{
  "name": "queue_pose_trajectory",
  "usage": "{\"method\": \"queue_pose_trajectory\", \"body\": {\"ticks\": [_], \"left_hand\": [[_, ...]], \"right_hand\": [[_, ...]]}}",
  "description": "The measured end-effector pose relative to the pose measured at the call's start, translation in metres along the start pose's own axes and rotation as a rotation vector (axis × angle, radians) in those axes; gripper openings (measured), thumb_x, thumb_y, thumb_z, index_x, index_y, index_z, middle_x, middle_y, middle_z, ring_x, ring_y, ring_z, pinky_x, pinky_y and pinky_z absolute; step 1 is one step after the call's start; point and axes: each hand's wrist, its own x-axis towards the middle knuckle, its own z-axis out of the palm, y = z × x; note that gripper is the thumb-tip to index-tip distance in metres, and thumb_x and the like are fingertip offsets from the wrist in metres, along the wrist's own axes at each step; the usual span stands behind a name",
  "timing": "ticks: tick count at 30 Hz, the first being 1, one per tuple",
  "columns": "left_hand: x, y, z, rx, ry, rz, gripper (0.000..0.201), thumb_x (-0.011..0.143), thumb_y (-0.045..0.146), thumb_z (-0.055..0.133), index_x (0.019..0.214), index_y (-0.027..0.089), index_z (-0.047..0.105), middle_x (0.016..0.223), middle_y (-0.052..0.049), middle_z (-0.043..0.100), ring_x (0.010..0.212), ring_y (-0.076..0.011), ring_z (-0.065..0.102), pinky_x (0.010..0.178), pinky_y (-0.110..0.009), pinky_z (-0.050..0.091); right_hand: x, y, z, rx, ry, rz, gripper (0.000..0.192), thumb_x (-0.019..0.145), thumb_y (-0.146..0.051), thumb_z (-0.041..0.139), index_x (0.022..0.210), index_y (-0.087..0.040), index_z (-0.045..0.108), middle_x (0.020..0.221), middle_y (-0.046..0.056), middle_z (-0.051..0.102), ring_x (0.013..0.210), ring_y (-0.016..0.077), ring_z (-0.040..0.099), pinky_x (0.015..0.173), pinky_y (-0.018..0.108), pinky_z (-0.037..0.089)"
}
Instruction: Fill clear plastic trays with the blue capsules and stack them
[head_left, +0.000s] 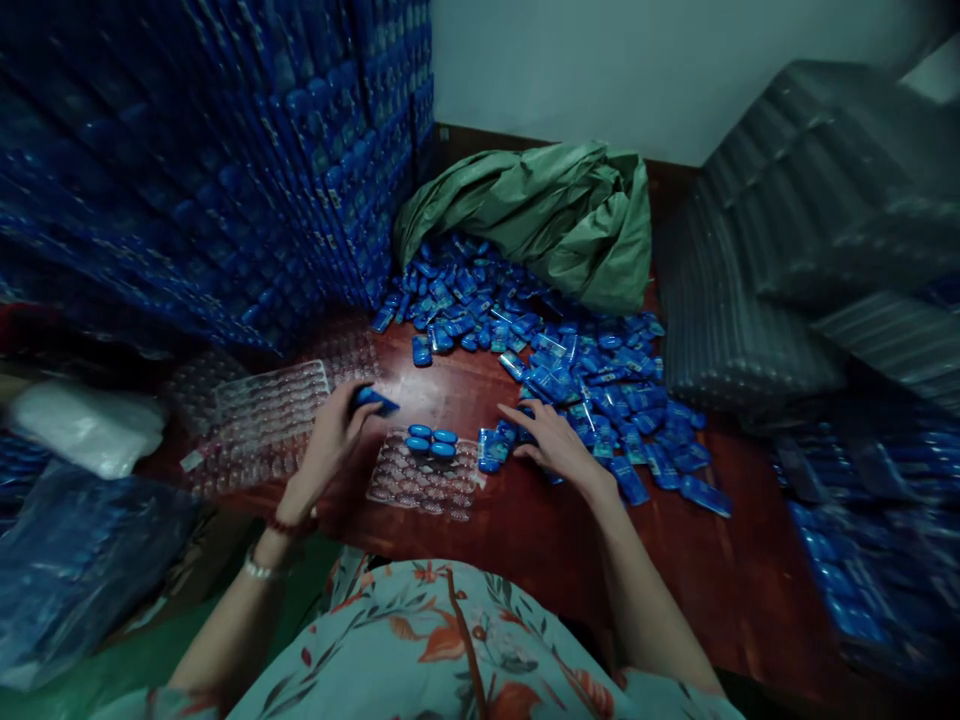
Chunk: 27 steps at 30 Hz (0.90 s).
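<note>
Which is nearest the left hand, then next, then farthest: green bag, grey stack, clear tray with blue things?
Nearest the left hand first:
1. Clear tray, just right
2. Green bag, farther back
3. Grey stack, far right

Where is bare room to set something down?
Red-brown tabletop shows bare between the left hand and right hand, behind the clear plastic cavity tray and before the heaped blue packets; also right of the right forearm. Crowded: under the packets and overlapping clear trays at left.
</note>
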Motion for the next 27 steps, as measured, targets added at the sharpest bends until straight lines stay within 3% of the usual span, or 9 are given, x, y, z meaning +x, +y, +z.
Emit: {"method": "queue_pose_trajectory", "body": {"ticks": [2,5,9,12,16,19,24,27], "left_hand": [[-0.034,0.001,-0.011,-0.056,-0.046,-0.056,0.026,0.084,0.032,0.055,0.106,0.019,0.051,0.089,-0.002,0.062,0.079,-0.0162,0.061,0.072,-0.029,0.050],[-0.066,0.004,-0.010,-0.094,-0.168,-0.025,0.017,0.085,0.029,0.053,0.099,0.018,0.053,0.085,-0.002,0.062,0.077,-0.0156,0.062,0.070,-0.027,0.050],[-0.074,0.005,0.010,-0.066,-0.212,0.111,0.020,0.088,0.019,0.045,0.106,0.016,0.053,0.094,-0.007,0.061,0.086,-0.0167,0.061,0.076,-0.027,0.050],[-0.068,0.002,0.017,0.023,-0.279,0.225,0.027,0.090,0.013,0.039,0.112,0.017,0.053,0.102,-0.009,0.059,0.092,-0.0168,0.060,0.079,-0.027,0.050],[-0.065,-0.003,0.013,0.099,-0.373,0.339,0.034,0.091,0.012,0.034,0.118,0.020,0.053,0.102,-0.009,0.060,0.089,-0.0152,0.060,0.077,-0.025,0.049],[-0.069,-0.006,0.013,0.106,-0.371,0.383,0.034,0.091,0.013,0.035,0.118,0.021,0.054,0.104,-0.009,0.060,0.092,-0.0160,0.059,0.078,-0.026,0.050],[-0.080,-0.005,0.021,0.148,-0.344,0.335,0.032,0.093,0.015,0.033,0.118,0.019,0.053,0.108,-0.010,0.060,0.095,-0.0163,0.060,0.079,-0.026,0.051],[-0.080,0.002,0.021,0.207,-0.343,0.373,0.031,0.094,0.015,0.031,0.112,0.018,0.055,0.103,-0.009,0.060,0.091,-0.0167,0.060,0.078,-0.028,0.051]], "right_hand": [[0.002,-0.003,0.001,-0.040,0.004,-0.034,0.059,0.073,-0.021,0.072,0.127,-0.030,0.051,0.125,0.009,0.049,0.104,0.0255,0.049,0.077,0.034,0.041],[0.008,-0.008,0.000,-0.096,0.001,-0.078,0.037,0.071,-0.028,0.074,0.106,-0.023,0.063,0.116,0.010,0.054,0.101,0.0267,0.048,0.074,0.034,0.040],[0.005,-0.009,-0.003,-0.087,0.023,-0.137,0.023,0.076,-0.030,0.070,0.093,-0.019,0.061,0.108,0.009,0.059,0.100,0.0259,0.049,0.076,0.035,0.040],[-0.014,-0.013,-0.007,0.063,0.060,-0.116,0.011,0.084,-0.023,0.060,0.093,-0.018,0.059,0.101,0.008,0.062,0.096,0.0227,0.054,0.077,0.033,0.042],[-0.040,-0.040,-0.009,0.465,0.135,-0.054,0.016,0.091,-0.026,0.049,0.104,-0.021,0.055,0.098,0.005,0.064,0.088,0.0169,0.060,0.078,0.028,0.047],[-0.043,-0.073,0.006,0.642,0.250,-0.084,0.020,0.091,-0.026,0.047,0.109,-0.023,0.056,0.102,0.004,0.064,0.094,0.0167,0.061,0.082,0.029,0.049],[-0.027,-0.110,0.049,0.517,0.455,-0.165,0.037,0.092,-0.013,0.038,0.126,-0.021,0.050,0.112,0.009,0.060,0.109,0.0180,0.056,0.093,0.034,0.049],[-0.018,-0.116,0.060,0.315,0.455,-0.246,0.039,0.091,-0.010,0.035,0.126,-0.018,0.052,0.104,0.010,0.063,0.102,0.0193,0.058,0.088,0.035,0.050]]}}
